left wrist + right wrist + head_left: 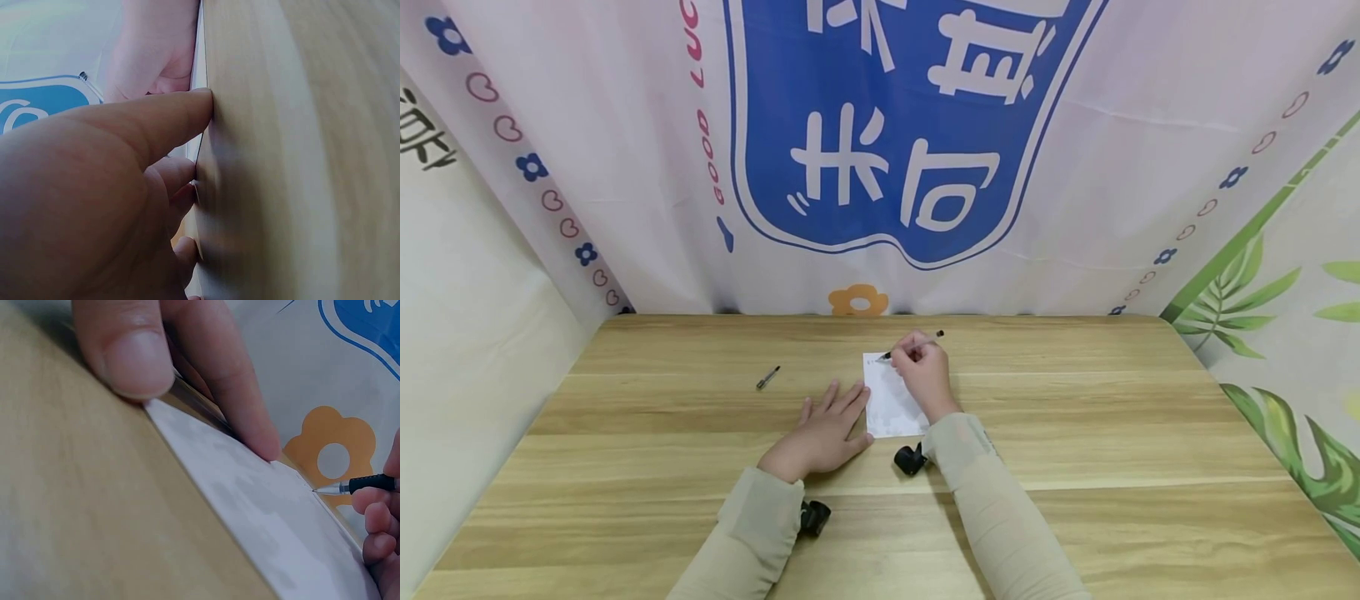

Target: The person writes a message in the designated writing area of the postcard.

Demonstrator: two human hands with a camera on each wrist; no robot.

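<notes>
Beige sleeves cross the table; the left hand, fingers spread, likely steadies the paper for the pen the right hand pinches.

I see the right hand pinching a pen at the right edge — its tip at the paper, which slants from centre to lower right. Upper left, the left hand touches the paper's end. Table fills the left — an orange flower shows behind the pen.
</notes>
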